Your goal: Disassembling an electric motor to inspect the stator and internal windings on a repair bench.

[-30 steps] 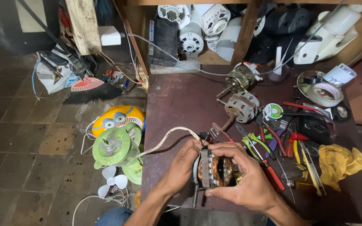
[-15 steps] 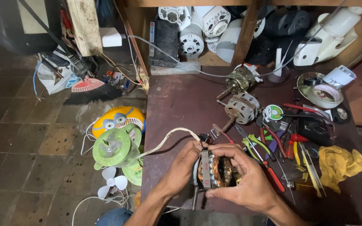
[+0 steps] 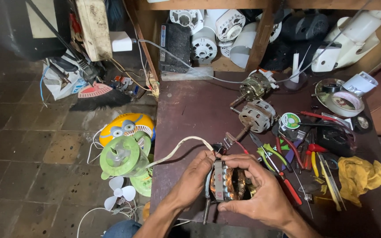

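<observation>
Two hands work at the near edge of my dark workbench (image 3: 190, 105), the largest item in view. Far along it lie two more fan motors (image 3: 255, 115), with pliers and screwdrivers (image 3: 287, 158) to the right and a yellow rag (image 3: 360, 174) beyond them. On the floor to the left stands a green fan housing (image 3: 124, 155).

The motor stator (image 3: 226, 184) sits between my hands, just above the bench. I judge it heavy for its size and rigid at the laminated steel core; the copper windings are fragile and their enamel scratches easily. Grip the steel stack only. The white lead wire (image 3: 179, 147) is soft and trails off to the left.

My left hand (image 3: 194, 178) grasps the left face of the core, fingers curled, wrist low. My right hand (image 3: 261, 196) wraps over the top and right side, thumb beneath, fingertips pressing near the wire terminals.
</observation>
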